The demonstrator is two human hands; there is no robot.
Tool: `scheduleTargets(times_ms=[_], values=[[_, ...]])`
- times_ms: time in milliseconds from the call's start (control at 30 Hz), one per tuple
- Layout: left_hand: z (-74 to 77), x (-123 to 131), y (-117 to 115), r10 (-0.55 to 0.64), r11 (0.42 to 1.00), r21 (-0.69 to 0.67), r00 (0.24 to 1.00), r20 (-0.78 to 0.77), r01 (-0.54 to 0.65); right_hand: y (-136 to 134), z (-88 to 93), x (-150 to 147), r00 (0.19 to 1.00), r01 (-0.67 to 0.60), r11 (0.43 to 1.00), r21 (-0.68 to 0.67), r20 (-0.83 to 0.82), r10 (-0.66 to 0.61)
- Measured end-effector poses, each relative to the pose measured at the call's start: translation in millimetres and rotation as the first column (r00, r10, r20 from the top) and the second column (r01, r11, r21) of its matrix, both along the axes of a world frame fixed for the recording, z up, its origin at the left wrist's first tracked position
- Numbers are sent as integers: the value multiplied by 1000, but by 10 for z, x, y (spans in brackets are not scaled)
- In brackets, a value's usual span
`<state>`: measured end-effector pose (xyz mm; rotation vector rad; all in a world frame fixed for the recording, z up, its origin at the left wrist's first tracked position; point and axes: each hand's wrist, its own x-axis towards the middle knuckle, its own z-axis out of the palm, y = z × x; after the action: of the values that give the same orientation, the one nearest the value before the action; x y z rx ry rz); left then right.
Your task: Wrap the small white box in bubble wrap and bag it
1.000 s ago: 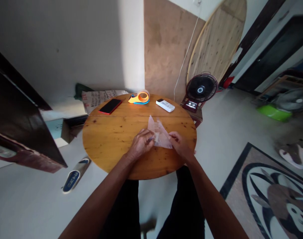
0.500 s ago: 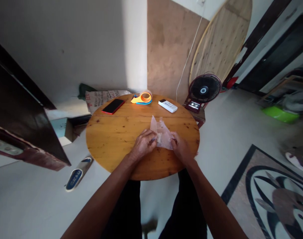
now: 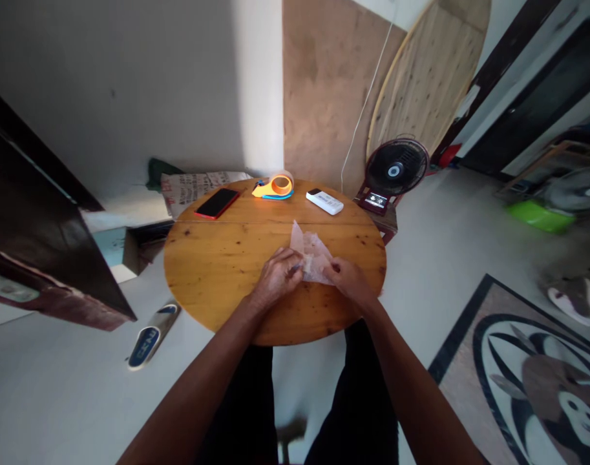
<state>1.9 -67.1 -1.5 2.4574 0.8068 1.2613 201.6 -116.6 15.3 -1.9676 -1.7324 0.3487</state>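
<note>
A thin, pinkish, see-through sheet (image 3: 315, 248), crumpled and looking like plastic film or a bag, lies over the near middle of the round wooden table (image 3: 217, 271). Its left edge is pinched in the closed fingers of my left hand (image 3: 279, 274). On the other side, my right hand (image 3: 347, 276) grips the lower right part between thumb and fingers. One corner of the sheet points up and away from me. My fingertips partly cover its near edge.
Along the table's far side lie a red-edged phone (image 3: 218, 203), an orange and blue tape dispenser (image 3: 275, 186) and a white remote-like device (image 3: 324, 201). A black fan (image 3: 395, 169) stands beyond the right edge. A slipper (image 3: 153, 337) rests on the floor at left.
My right hand has shifted slightly left, closer to my left hand, with the sheet still in its fingers. The whole view has moved a little.
</note>
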Motion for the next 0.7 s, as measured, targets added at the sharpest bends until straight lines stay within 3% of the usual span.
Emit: scheduleTargets(times_ms=[133,533,700], values=[[-19,-6,7,-10,1000,-17,1000,-2,10,1,52,-34,997,-44,999,-9,-63,44],[-20,-5,8,-18,1000,-22,1000,9,18,99,-121,-71,981,109,982,155,-179,-80],[-12,-4,6,-17,1000,-26,1000,4,17,149,-221,-94,927,172,963,206,-364,-88]])
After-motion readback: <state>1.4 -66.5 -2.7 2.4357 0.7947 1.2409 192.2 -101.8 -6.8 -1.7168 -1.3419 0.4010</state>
